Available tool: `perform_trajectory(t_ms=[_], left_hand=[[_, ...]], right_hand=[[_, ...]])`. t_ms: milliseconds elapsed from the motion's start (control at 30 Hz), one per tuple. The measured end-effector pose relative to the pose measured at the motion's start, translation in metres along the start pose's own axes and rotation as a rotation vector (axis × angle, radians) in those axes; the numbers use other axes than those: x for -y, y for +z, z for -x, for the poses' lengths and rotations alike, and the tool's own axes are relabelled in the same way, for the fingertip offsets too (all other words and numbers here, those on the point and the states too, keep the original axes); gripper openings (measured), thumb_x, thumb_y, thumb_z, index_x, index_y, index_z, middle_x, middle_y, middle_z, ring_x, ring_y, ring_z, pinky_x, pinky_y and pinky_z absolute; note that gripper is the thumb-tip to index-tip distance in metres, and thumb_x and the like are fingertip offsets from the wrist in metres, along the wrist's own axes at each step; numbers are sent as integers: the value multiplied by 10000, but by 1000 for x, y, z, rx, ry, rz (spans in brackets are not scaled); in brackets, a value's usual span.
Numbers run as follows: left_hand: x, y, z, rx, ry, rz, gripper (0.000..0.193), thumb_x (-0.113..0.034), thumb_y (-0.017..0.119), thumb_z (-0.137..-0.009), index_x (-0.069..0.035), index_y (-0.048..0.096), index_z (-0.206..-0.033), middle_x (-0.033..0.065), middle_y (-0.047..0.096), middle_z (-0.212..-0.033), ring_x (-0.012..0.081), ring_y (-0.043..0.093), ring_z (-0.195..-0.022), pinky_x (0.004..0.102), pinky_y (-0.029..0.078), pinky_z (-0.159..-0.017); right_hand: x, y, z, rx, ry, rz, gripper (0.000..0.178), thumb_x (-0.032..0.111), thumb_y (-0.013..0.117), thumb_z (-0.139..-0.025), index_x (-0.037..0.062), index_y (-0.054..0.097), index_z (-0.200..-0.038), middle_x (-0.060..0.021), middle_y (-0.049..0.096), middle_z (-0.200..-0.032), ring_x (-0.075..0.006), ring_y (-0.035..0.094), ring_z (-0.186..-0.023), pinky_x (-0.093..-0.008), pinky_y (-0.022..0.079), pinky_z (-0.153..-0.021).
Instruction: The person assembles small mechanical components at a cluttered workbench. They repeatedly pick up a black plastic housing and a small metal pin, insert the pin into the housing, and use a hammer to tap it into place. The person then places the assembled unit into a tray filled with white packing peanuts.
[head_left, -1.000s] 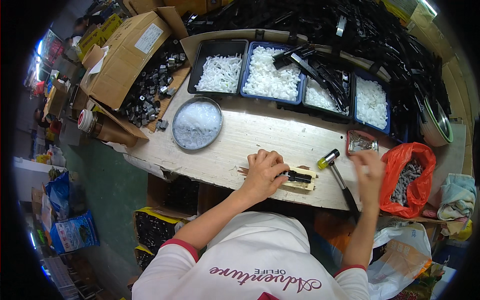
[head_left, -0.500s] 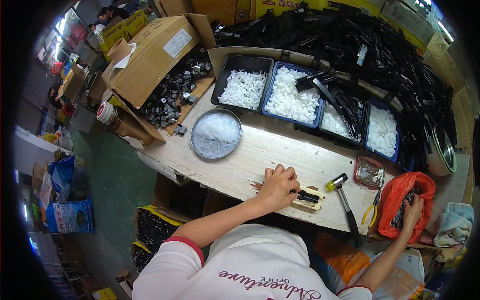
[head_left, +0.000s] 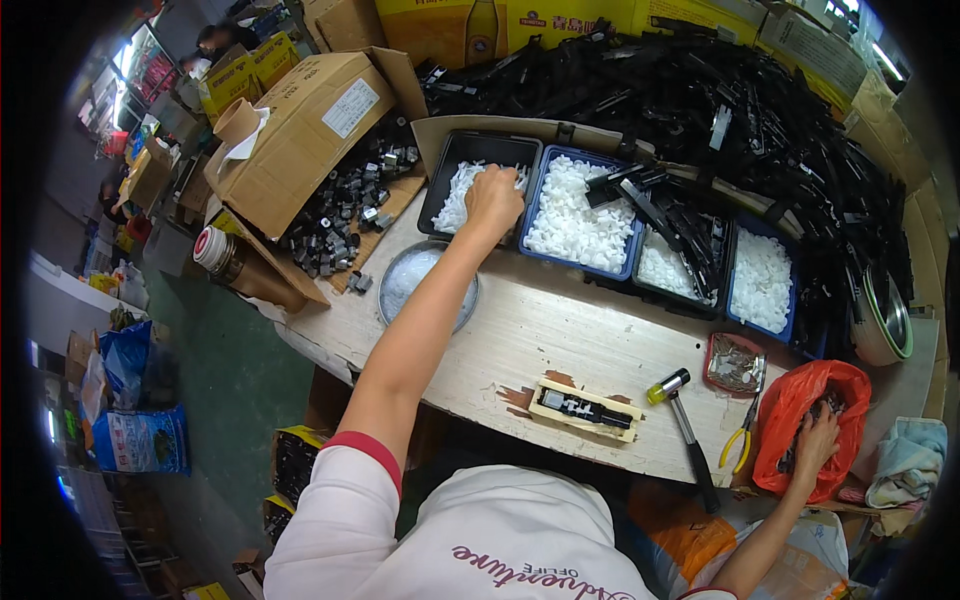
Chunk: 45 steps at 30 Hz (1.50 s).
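Observation:
My left hand (head_left: 494,203) reaches into the black tray (head_left: 436,203) of thin white plastic pieces (head_left: 455,195). Its fingers are bent down and drawn together; their tips, and anything between them, are hidden. My right hand (head_left: 817,440) is inside the red plastic bag (head_left: 851,388) at the right, its partly visible fingers apart on small dark metal-looking parts (head_left: 797,446). On the table between my arms lies a cream-coloured fixture (head_left: 622,432), with a black elongated part (head_left: 590,410) and a silvery piece seated in it. Neither hand touches that fixture.
A hammer (head_left: 692,430), yellow-handled pliers (head_left: 737,450) and a red dish of small metal pins (head_left: 735,362) lie right of the fixture. A round tin (head_left: 471,308) sits below my left forearm. Blue tray (head_left: 533,222) and more bins stand behind, before heaped black parts (head_left: 640,90).
My left hand has left the fixture and moved up and left into the black tray. The fixture's contents now show fully. My right hand stays in the red bag, shifted slightly.

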<state>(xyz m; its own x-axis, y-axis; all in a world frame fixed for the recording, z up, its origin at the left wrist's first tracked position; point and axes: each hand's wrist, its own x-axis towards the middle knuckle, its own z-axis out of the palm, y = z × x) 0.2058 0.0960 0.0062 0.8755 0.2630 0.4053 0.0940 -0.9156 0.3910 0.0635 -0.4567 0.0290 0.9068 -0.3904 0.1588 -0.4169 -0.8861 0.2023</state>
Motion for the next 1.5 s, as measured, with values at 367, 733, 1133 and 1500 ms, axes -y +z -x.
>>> perform_trajectory(t_ms=[367, 733, 1133, 1500], left_hand=[[16, -16, -10, 5, -26, 246, 178, -84, 689, -687, -53, 673, -861, 110, 578, -748, 231, 601, -724, 329, 486, -663], [42, -117, 120, 106, -147, 666, 127, 14, 646, -678, 23, 637, -804, 45, 562, -694, 102, 517, -595, 228, 418, -549], [42, -77, 156, 103, 118, 157, 43, 8, 626, -660, 16, 598, -691, 139, 529, -724, 320, 552, -678, 393, 445, -596], [15, -106, 162, 94, -236, 702, 74, -24, 641, -759, 9, 642, -825, 22, 574, -700, 75, 538, -598, 206, 412, -500]], right_hand=[[-28, 11, -8, -8, -106, -351, 235, 117, 549, -805, 42, 560, -1027, -121, 575, -997, -302, 534, -989, -431, 389, -829], [-54, 43, -23, -292, -154, -841, 222, 198, 478, -901, 8, 516, -1010, -98, 578, -899, -220, 549, -865, -309, 408, -792], [41, -36, 23, -362, -298, -866, 273, 199, 459, -925, 7, 484, -1117, -87, 565, -961, -181, 537, -874, -292, 420, -784], [147, -77, 89, -147, -758, -972, 252, -65, 538, -750, 7, 569, -989, -134, 546, -920, -264, 556, -830, -343, 442, -720]])
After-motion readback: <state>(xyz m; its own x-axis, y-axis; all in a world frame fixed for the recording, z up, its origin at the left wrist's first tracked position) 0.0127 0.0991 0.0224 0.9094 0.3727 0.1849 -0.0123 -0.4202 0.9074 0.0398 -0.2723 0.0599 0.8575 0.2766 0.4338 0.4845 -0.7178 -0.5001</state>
